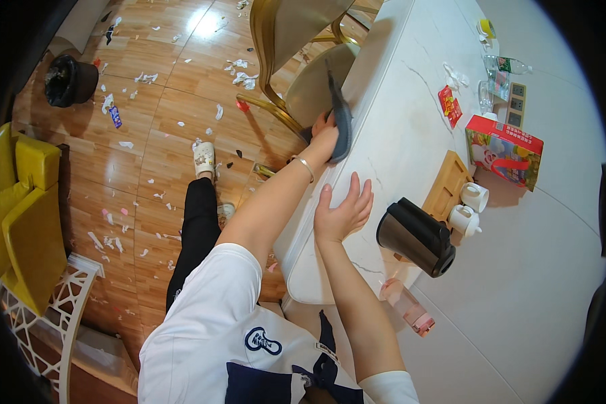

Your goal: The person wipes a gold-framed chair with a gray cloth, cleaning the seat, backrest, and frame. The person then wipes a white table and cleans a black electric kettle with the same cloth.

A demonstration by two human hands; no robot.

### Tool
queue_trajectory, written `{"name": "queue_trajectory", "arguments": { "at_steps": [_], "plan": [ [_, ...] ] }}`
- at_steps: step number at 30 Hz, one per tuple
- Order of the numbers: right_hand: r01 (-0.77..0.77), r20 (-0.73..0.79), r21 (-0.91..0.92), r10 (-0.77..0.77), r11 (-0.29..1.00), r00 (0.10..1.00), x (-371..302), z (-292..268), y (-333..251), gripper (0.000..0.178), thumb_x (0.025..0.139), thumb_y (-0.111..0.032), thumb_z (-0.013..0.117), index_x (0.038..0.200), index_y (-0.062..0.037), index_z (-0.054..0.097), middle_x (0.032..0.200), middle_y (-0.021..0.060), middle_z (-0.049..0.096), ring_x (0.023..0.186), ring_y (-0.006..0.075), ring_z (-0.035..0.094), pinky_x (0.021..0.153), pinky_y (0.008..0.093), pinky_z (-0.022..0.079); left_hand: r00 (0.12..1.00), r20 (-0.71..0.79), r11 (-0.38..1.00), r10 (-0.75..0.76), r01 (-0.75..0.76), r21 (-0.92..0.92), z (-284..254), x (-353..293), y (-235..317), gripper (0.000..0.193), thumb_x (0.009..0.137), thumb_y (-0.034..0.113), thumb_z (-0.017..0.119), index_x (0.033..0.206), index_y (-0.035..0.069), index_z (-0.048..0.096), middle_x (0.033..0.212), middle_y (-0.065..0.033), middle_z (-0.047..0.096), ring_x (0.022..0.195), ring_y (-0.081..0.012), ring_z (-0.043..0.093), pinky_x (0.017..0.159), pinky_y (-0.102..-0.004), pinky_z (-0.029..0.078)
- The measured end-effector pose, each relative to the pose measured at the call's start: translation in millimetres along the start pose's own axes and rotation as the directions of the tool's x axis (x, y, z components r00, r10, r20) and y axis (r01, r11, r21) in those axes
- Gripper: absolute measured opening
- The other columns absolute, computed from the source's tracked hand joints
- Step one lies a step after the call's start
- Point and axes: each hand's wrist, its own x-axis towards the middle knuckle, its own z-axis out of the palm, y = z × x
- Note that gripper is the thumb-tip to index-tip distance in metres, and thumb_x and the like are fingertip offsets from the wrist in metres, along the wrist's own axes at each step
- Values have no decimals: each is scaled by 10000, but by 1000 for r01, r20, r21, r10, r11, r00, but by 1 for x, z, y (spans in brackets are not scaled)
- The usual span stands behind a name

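Note:
My left hand (pixel 325 139), with a bangle on its wrist, grips a dark grey cloth (pixel 342 128). The cloth lies along the left edge of a long white marble-patterned table (pixel 390 128), partly over its side, and hides some of my fingers. My right hand (pixel 344 210) is open, fingers spread and empty, over the near part of the tabletop; whether it touches the surface I cannot tell. Just right of it stands a black and grey jug (pixel 414 236) with a handle. A pink-tinted clear bottle (pixel 407 308) is at the near right corner.
A beige chair (pixel 320 77) with a gold frame stands against the table's left side. Paper scraps litter the wooden floor (pixel 161 128), near a black bin (pixel 71 81). Along the wall are a wooden tray (pixel 446 182), white cups (pixel 473 196), a red box (pixel 505 151) and bottles (pixel 507 64).

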Motion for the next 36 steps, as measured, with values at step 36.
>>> {"name": "queue_trajectory", "arguments": {
  "at_steps": [36],
  "plan": [
    [-260,-113,530,371,807,922,-226,-89,142,440,918,-34,485,1352,13,428,1478,220,341,1342,346,371,1110,433,285,524,814,-40,251,-834,550,22,-289,-27,697,884,347,566,1461,27,342,1518,-177,286,1409,-457,176,1144,-512,199]
  ]
}}
